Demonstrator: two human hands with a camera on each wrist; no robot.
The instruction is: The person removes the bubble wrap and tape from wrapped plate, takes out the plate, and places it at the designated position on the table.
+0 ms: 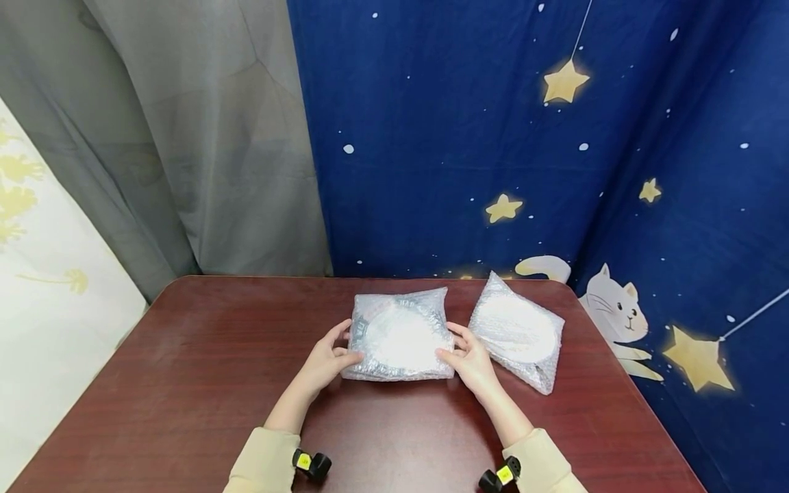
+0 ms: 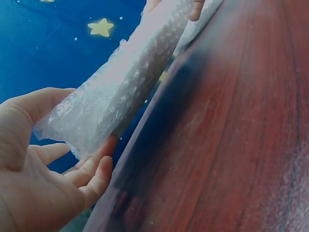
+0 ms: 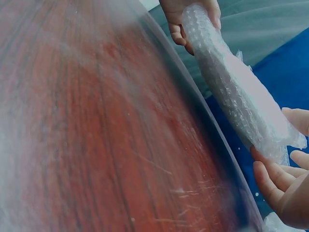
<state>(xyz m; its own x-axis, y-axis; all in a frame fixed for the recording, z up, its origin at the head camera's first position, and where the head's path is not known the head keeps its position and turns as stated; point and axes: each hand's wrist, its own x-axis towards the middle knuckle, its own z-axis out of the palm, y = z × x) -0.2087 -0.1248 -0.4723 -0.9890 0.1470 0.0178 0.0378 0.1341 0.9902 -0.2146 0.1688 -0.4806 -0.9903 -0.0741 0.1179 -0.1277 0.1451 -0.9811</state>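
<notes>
A clear bubble-wrap package (image 1: 401, 339) is held by both hands over the table, bright glare covering its middle and dark printing showing faintly through the plastic. My left hand (image 1: 323, 363) grips its left edge, thumb on top and fingers underneath. On the right edge, my right hand (image 1: 471, 359) holds it the same way. Seen from the left wrist, the bubble wrap (image 2: 116, 82) stands off the tabletop and the left fingers (image 2: 94, 176) support it from below. The right wrist view shows the right fingers (image 3: 273, 181) under the other end. What lies inside cannot be made out.
A second bubble-wrapped package (image 1: 518, 332) lies tilted on the table just right of my right hand. The dark red wooden table (image 1: 203, 383) reaches back to a grey curtain (image 1: 246, 171) and a blue star-patterned curtain (image 1: 431, 137). Black wrist cameras (image 1: 319, 466) sit at the cuffs.
</notes>
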